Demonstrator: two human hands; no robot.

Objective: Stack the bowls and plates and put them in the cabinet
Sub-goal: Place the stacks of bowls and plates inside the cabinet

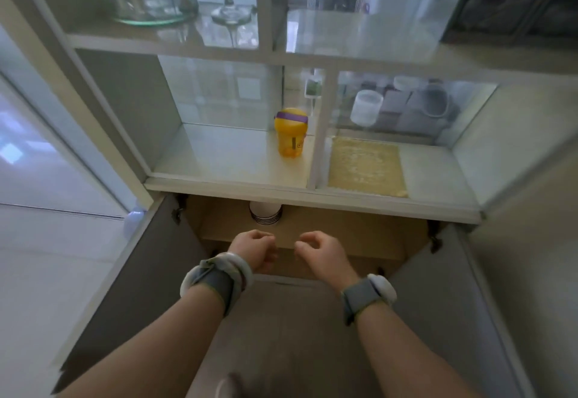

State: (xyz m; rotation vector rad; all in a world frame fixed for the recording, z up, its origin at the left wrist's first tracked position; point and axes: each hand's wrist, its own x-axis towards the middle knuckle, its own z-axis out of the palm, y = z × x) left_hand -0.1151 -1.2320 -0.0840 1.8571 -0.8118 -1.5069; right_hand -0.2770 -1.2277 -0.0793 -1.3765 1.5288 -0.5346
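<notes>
The stack of dishes point(265, 213) sits on the shelf inside the lower cabinet point(344, 235), toward the back and left of centre, white on top with dark rims layered beneath; the ledge above hides its far half, so you can't tell bowls from plates in it. It looks parked deep so the doors can clear it, and judging from that the putting-away is done or nearly so. Your left hand point(255, 250) and right hand point(322, 253) hover just in front of the shelf edge, near each other but apart, fingers loosely curled in, both empty, neither touching the stack. Wrists are level and pointed at the opening, which reads like hands coming off a two-handed carry. Each wrist has a grey strap with a white puck, left wristband point(215, 281) and right wristband point(369, 296). Both lower doors stand swung wide, left door point(131, 288) and right door point(463, 303), so closing them is likely the next thing. Above the ledge is a glass-fronted section: a yellow cup with purple band point(291, 133) stands on the left shelf by the divider, a woven mat point(366, 163) lies flat on the right. Glassware higher up is blurred. Watch your knuckles on the ledge overhang.
</notes>
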